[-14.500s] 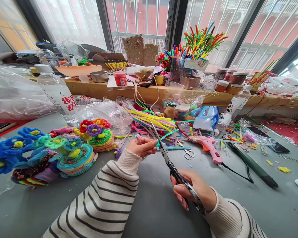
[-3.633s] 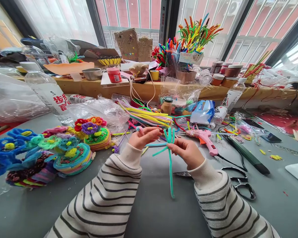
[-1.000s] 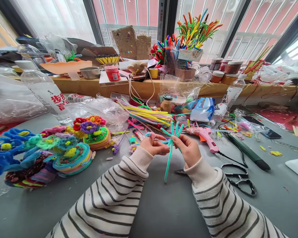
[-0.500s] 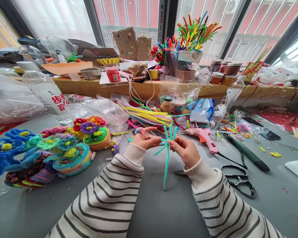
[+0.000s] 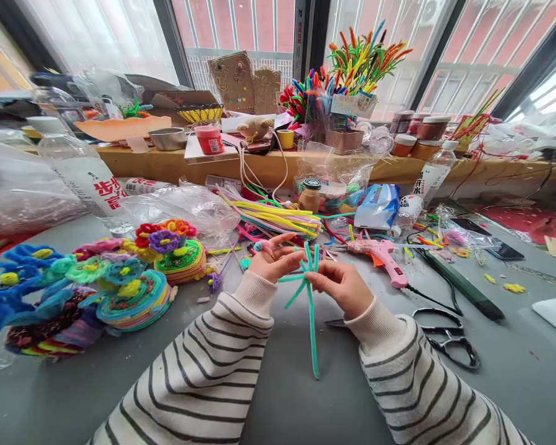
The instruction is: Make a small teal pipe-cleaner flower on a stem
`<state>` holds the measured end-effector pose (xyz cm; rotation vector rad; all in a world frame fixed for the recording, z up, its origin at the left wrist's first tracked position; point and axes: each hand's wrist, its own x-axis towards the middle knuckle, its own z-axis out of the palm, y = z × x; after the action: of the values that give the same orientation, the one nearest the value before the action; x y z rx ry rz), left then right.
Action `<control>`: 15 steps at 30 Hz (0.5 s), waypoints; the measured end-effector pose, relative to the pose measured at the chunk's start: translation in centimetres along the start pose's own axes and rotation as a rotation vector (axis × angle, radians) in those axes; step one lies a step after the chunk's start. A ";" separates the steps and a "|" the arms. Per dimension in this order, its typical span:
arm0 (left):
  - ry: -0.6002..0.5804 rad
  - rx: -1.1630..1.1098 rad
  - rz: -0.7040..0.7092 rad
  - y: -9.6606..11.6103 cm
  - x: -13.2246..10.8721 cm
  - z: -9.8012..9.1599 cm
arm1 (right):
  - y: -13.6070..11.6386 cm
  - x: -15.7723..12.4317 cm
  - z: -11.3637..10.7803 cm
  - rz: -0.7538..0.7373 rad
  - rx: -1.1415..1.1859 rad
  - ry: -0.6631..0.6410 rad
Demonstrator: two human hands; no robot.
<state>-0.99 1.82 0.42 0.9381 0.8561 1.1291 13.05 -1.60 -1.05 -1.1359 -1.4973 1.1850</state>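
A bundle of teal pipe cleaners point(image 5: 311, 321) hangs between both hands above the grey table point(image 5: 282, 395); its long stem points down and short ends fan out at the top. My left hand point(image 5: 271, 259) pinches the bundle from the left, fingers partly raised. My right hand point(image 5: 340, 285) pinches the same crossing point from the right. Both arms wear striped sleeves.
Black scissors point(image 5: 447, 343) lie right of my right arm. A pink glue gun point(image 5: 380, 254) and loose pipe cleaners point(image 5: 278, 216) lie behind the hands. Finished pipe-cleaner flowers and coasters point(image 5: 134, 290) sit at left. A wooden shelf point(image 5: 269, 165) holds jars, bowls and pipe-cleaner bunches.
The hands have turned the teal bundle, so its stem now hangs lower and slants to the right. The scissors held at first lie on the table.
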 end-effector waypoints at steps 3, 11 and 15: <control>0.014 0.084 0.073 -0.1 -0.3 0.3 | 0.1 -0.1 0.1 -0.004 0.002 0.002; 0.090 0.113 0.114 -0.6 -0.1 0.3 | 0.8 0.3 0.1 -0.049 0.112 0.211; 0.162 0.265 0.238 -0.5 -0.7 0.6 | 0.8 0.5 -0.1 -0.023 0.111 0.227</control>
<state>-0.46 0.98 0.24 1.2036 1.0646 1.3310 13.12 -0.96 -1.81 -1.1338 -1.2544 1.0716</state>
